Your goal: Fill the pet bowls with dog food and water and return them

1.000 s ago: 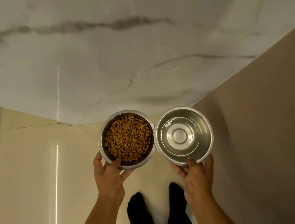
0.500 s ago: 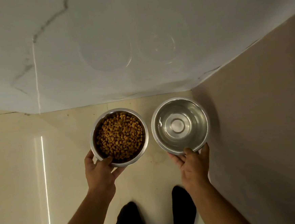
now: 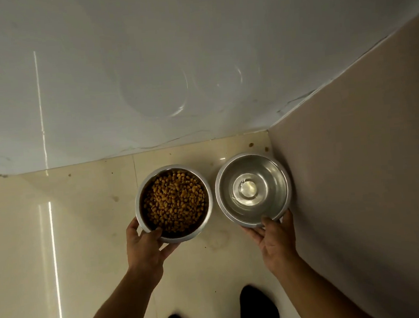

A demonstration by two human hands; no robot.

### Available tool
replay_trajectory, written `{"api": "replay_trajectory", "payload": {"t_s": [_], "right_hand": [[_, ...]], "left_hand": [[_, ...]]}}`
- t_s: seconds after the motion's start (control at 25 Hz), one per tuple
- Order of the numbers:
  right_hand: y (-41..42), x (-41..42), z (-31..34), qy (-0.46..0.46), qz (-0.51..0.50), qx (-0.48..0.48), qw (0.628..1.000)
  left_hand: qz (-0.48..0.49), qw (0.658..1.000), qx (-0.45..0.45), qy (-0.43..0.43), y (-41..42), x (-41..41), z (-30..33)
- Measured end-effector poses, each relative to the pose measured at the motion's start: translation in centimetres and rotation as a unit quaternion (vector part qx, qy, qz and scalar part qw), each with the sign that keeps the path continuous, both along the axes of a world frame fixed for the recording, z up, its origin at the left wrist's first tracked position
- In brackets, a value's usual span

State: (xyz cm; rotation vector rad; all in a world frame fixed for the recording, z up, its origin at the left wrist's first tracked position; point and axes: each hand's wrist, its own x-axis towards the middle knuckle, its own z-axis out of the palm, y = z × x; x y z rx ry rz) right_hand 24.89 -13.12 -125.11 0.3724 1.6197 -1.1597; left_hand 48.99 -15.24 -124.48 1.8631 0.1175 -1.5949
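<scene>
Water bowl in my right hand, kibble bowl in my left hand, fingers gripping near rims above the corner floor. Tilting either while lowering could spill.

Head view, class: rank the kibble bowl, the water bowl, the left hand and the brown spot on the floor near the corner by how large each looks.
1. Water bowl and kibble bowl: near equal, so no order between them.
2. Left hand: smaller than either bowl.
3. Brown spot: by far the smallest.
</scene>
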Motion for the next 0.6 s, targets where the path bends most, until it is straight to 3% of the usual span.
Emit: {"api": "replay_trajectory", "payload": {"t_s": [0.44, 0.6], "right_hand": [[-0.7, -1.1, -1.1, -0.026, 0.057, 0.008, 0.998], [-0.3, -1.6, -1.7, 0.003, 0.085, 0.027, 0.996]], "left_hand": [[-0.026, 1.000, 0.001, -0.015, -0.4, 0.3, -1.2], [-0.070, 0.997, 0.012, -0.034, -0.4, 0.8, -1.3]]}}
